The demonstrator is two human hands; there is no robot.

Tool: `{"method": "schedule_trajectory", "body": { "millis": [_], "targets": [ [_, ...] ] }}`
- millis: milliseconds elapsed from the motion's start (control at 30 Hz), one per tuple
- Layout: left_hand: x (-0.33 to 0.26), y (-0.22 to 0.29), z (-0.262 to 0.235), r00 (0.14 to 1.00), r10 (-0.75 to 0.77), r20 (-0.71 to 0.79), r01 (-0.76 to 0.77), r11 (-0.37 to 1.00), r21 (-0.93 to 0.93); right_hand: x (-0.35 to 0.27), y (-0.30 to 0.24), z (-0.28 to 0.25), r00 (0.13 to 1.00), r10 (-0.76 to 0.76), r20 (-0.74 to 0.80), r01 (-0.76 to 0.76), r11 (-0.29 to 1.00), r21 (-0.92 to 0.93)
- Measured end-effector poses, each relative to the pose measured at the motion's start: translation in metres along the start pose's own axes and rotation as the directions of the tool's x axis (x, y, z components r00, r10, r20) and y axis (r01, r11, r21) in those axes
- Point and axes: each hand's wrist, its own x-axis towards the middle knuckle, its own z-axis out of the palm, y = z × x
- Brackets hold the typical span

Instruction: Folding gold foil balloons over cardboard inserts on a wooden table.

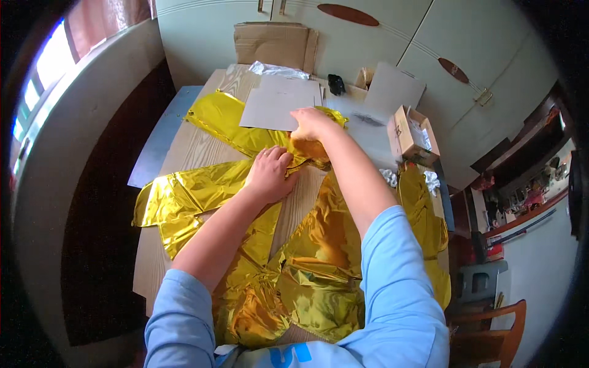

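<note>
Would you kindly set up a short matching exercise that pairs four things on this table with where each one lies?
Things:
1. left hand
2. right hand
3. small open cardboard box
4. grey card sheet

Places:
A. at the table's right edge, beside the white sheets
B. flat on the gold foil, near the middle of the wooden table
C. at the far side, partly covering the foil
D. gripping a bunched fold of foil, just beyond the other hand

Pairs: 1-B, 2-D, 3-A, 4-C
</note>
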Motion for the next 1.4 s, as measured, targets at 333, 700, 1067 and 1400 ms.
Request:
{"method": "schedule_trajectory", "body": {
  "millis": [333, 700, 1067, 1400],
  "targets": [
    [-0.001, -0.001, 0.001, 1.0, -0.003, -0.012, 0.004, 0.999, 0.031, 0.004, -0.027, 0.009, 0.996, -0.02, -0.092, 0.003, 0.983, -0.186],
    [0.001, -0.002, -0.005, 1.0, 0.016, 0.013, -0.016, 0.999, 0.031, -0.113, 0.061, -0.083, 0.541, -0.335, -0.771, -0.195, 0.842, -0.503],
    [0.074, 0.02, 0.023, 0.956, 0.261, 0.136, -0.269, 0.962, 0.05, -0.201, 0.145, 0.017, 0.971, 0.082, -0.224, -0.2, 0.793, -0.576],
    [0.09, 0.005, 0.034, 0.977, 0.124, 0.171, -0.075, 0.96, -0.271, -0.178, 0.052, 0.001, 0.943, 0.081, -0.323, -0.023, 0.983, 0.181]
  ]
}}
